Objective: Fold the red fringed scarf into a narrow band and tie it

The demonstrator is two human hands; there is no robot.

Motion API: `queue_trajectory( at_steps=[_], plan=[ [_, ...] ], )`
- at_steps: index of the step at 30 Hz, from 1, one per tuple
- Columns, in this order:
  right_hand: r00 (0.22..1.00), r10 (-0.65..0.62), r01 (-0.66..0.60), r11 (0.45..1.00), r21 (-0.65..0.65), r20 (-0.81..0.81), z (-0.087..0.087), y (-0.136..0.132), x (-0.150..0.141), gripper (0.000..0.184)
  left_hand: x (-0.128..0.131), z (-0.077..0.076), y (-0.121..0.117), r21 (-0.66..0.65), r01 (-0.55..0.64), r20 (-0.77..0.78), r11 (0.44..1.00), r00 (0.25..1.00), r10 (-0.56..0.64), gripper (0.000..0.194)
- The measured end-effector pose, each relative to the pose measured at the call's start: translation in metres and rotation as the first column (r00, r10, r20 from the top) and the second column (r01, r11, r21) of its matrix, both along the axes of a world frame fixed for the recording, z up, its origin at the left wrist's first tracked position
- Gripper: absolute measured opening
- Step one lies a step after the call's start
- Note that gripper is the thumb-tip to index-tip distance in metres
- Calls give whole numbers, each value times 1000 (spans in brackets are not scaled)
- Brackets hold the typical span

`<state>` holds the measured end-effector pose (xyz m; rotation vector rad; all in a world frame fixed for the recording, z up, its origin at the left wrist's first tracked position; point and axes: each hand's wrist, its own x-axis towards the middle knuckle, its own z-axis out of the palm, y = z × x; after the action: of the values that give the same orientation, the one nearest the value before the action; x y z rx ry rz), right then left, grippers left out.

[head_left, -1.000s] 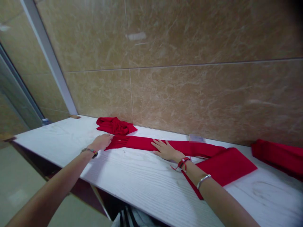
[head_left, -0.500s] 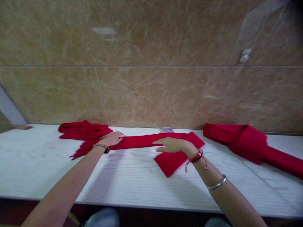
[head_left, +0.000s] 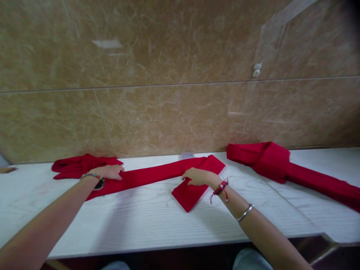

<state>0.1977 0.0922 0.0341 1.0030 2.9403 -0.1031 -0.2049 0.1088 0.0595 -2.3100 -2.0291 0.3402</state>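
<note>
A long red scarf [head_left: 153, 173] lies flat along the white table, its right end folded over at an angle into a pointed flap [head_left: 188, 197]. My left hand [head_left: 109, 172] rests on the scarf's left part, fingers loosely extended and thumb apart from them. My right hand [head_left: 198, 176] is on the scarf where the flap begins, with fingers bent down over the cloth; their tips are partly hidden. Behind my left hand a second red scarf [head_left: 81, 165] sits in a loose bundle. On the right, a third red scarf [head_left: 271, 161] is folded into a knot-like shape with a long tail.
The white table [head_left: 157, 225] runs along a brown marbled tile wall [head_left: 157, 116]. A phone-like flat item [head_left: 187, 155] lies by the wall behind the scarf. A small wooden piece [head_left: 8, 170] sits at the far left. Below the front edge, my knees show.
My view has shifted right. My left hand has slid left along the scarf, and its fringed end no longer shows. My right hand has gone from stretched fingers to bent ones on the cloth.
</note>
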Motion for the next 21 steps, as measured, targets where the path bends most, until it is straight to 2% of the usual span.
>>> queue_trajectory(
  at_steps=[3, 5, 7, 9, 12, 15, 18, 20, 21],
  plan=[
    [1000, 5, -4, 999, 46, -26, -4, -3, 2, 28, -8, 7, -9, -129, -45, 8, 991, 999, 46, 46],
    [999, 6, -3, 997, 75, -50, -6, -5, 4, 27, -12, 15, -17, -159, -61, 38, 985, 997, 68, 46],
    [997, 8, -1, 995, 97, -72, -7, -7, 8, 26, -12, 31, -23, -154, -50, 139, 987, 988, 72, 44],
    [996, 14, -4, 994, 107, -92, -9, -7, 12, 25, -3, 53, -28, -108, -14, 293, 994, 955, 45, 46],
    [991, 27, -13, 994, 109, -127, -10, -7, 19, 26, 30, 89, -29, -7, 59, 428, 998, 902, -50, 48],
    [986, 32, -14, 994, 111, -163, -8, -7, 28, 27, 87, 110, -27, 156, 142, 433, 977, 880, -197, 45],
    [979, 33, -8, 992, 124, -199, -2, -10, 35, 27, 136, 110, -27, 242, 260, 335, 935, 882, -332, 39],
    [976, 29, -3, 993, 122, -216, 2, -12, 37, 27, 146, 105, -29, 237, 282, 216, 930, 918, -333, 37],
    [975, 27, -2, 993, 116, -219, 3, -12, 37, 27, 141, 102, -30, 230, 271, 160, 935, 937, -311, 37]
  ],
)
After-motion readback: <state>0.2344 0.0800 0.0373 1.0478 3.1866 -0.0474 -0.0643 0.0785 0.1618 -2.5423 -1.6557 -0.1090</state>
